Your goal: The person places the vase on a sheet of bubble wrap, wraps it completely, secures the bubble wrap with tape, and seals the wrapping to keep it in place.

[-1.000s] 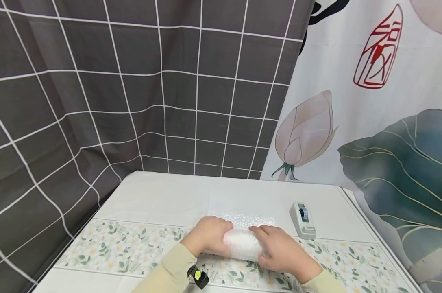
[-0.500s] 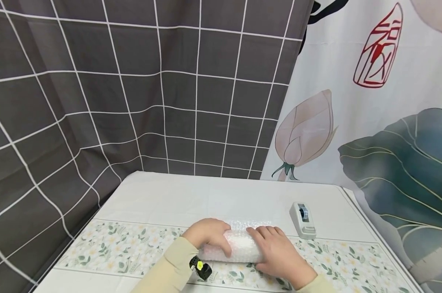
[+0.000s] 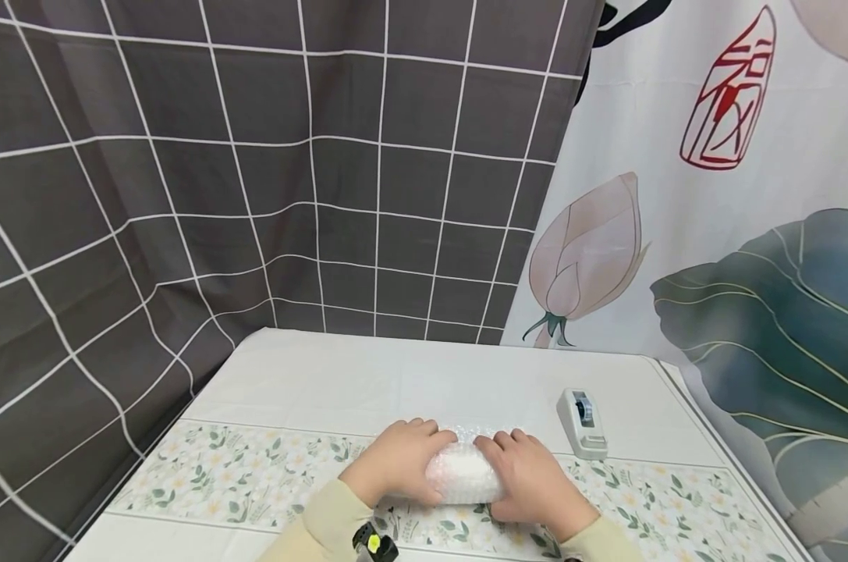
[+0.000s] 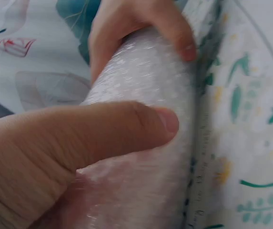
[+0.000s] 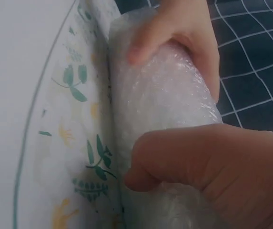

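Observation:
A roll of clear bubble wrap [image 3: 464, 478] lies crosswise on the table, with a pinkish tint showing through its left part. What is inside it cannot be made out. My left hand [image 3: 402, 462] grips its left end, thumb on the near side and fingers over the far side. On the right end my right hand [image 3: 532, 481] holds it the same way. In the left wrist view the left thumb [image 4: 126, 125] presses along the wrap [image 4: 141, 81]. The right wrist view has the right thumb [image 5: 174, 160] across the wrap [image 5: 160, 95]. A short loose flap shows behind the roll.
A white tape dispenser [image 3: 582, 424] stands to the right, beyond my right hand. The white table [image 3: 311, 375] has a floral strip [image 3: 241, 472] across it. A dark checked curtain [image 3: 395, 179] hangs behind, and a white printed curtain [image 3: 606, 257] at the right.
The loose bubble wrap behind the roll has become shorter as the roll takes it up. My left hand shifted back to show more roll, then forward over its left end again.

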